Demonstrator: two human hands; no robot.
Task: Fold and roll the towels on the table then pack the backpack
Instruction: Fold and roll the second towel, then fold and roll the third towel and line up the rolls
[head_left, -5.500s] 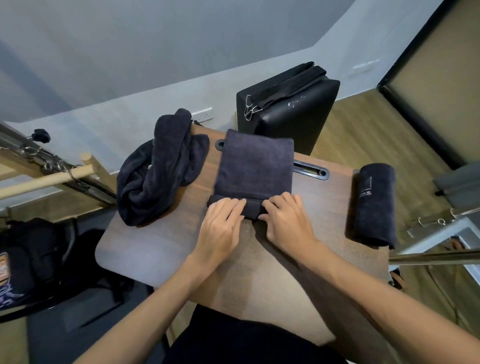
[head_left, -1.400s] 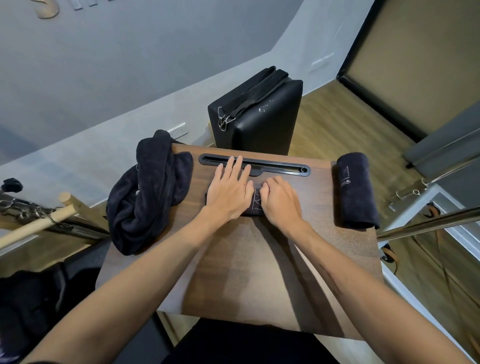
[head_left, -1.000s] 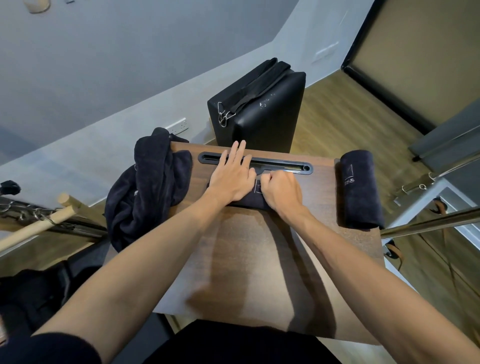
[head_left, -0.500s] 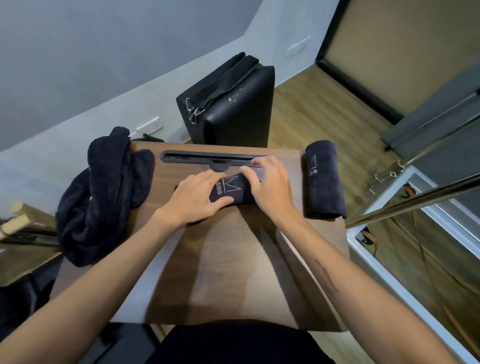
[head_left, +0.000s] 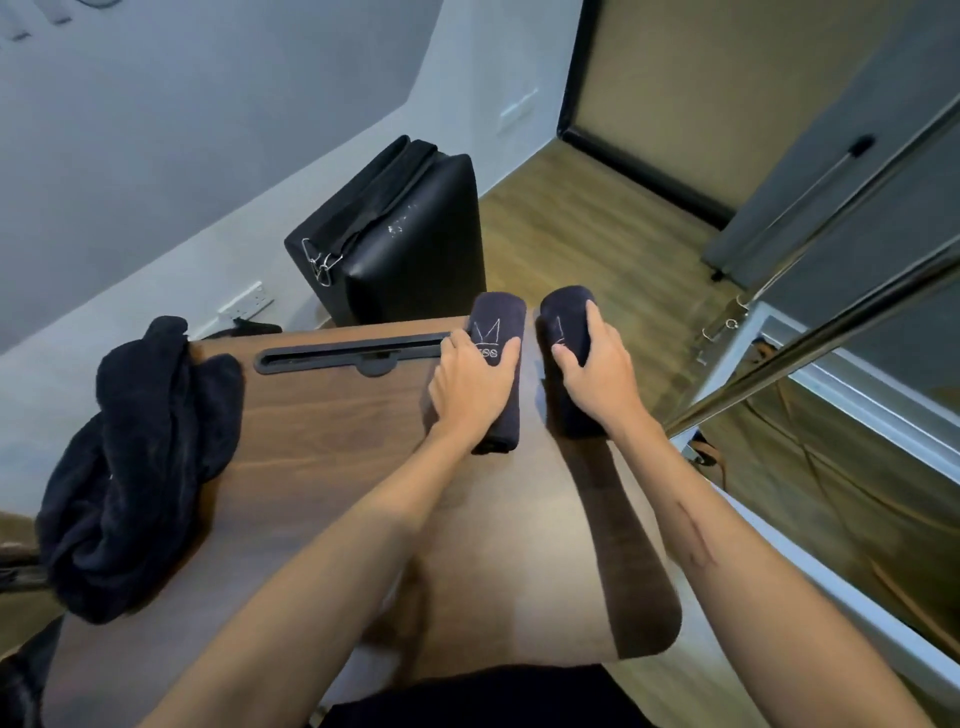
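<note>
At the far right corner of the wooden table (head_left: 322, 467), left hand (head_left: 467, 384) curled over a rolled dark towel (head_left: 496, 332), right hand (head_left: 597, 374) gripping a second rolled towel (head_left: 566, 322) just beside it, unfolded towel pile (head_left: 135, 467) on the table's left edge, black bag (head_left: 410, 244) standing beyond the table.

Two rolled towels (head_left: 497, 332) (head_left: 567, 325) at far right were navy with pale stitched logos. The heap (head_left: 135, 462) at left was navy too. The table (head_left: 322, 447) was dark walnut woodgrain; the case (head_left: 410, 244) behind, black.
</note>
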